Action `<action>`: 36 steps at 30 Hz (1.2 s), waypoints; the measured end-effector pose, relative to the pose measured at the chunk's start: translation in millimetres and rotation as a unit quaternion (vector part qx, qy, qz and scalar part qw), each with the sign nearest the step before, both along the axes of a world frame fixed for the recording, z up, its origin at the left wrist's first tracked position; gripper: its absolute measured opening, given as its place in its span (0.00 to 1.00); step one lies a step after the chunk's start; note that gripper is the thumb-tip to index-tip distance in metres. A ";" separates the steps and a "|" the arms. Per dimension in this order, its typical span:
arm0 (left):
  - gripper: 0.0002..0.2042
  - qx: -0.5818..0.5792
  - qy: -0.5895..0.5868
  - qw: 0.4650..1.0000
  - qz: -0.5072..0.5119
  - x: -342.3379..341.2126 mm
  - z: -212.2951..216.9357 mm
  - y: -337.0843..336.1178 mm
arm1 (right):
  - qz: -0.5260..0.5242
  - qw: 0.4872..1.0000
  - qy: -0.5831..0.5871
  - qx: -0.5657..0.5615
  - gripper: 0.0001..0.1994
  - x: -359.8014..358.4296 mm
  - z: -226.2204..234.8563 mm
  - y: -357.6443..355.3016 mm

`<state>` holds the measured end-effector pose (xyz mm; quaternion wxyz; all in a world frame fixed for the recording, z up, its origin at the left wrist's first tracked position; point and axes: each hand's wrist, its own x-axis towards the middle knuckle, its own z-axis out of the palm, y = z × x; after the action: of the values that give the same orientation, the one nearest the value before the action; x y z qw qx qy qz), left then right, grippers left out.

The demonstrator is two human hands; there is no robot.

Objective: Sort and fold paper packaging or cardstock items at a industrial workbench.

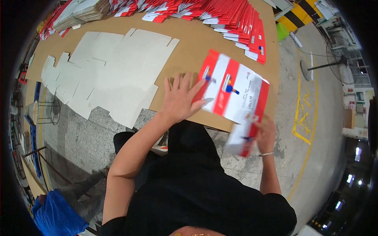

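Note:
A red-and-white printed cardboard sheet lies tilted over the table's near right edge. My left hand is open, fingers spread, its thumb and forefinger resting on the sheet's left edge and the other fingers over the brown table top. Beyond the sheet's near right edge, my right hand is closed on a red-and-white cardboard piece, smeared by motion. Whether this piece is a flap of the sheet or a separate one, I cannot tell.
On the brown table, a large grey-white die-cut board lies left. Overlapping red-and-white flat cartons fan along the far side, near a grey board stack. A person in blue is at lower left; a pedestal stand is at right.

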<state>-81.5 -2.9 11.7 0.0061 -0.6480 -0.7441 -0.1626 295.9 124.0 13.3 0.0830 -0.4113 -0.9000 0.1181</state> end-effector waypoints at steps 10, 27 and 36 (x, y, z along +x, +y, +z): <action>0.24 0.050 -0.088 0.993 -0.057 -2.8 -21.7 1.0 | -0.242 0.844 0.286 -0.384 0.39 122.6 12.2 70.3; 0.22 0.027 -0.110 0.993 -0.043 13.0 -7.5 21.7 | -0.301 0.911 0.233 -0.161 0.28 -115.0 -50.6 424.5; 0.23 -0.021 -0.079 0.997 -0.006 11.2 -2.4 22.9 | -0.172 0.941 0.254 -0.145 0.35 -164.4 -47.7 379.0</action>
<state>-70.3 20.0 9.4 -0.0675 -0.6379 -0.7414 -0.1973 131.5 503.0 -34.4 0.2678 -0.5232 -0.7378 0.3320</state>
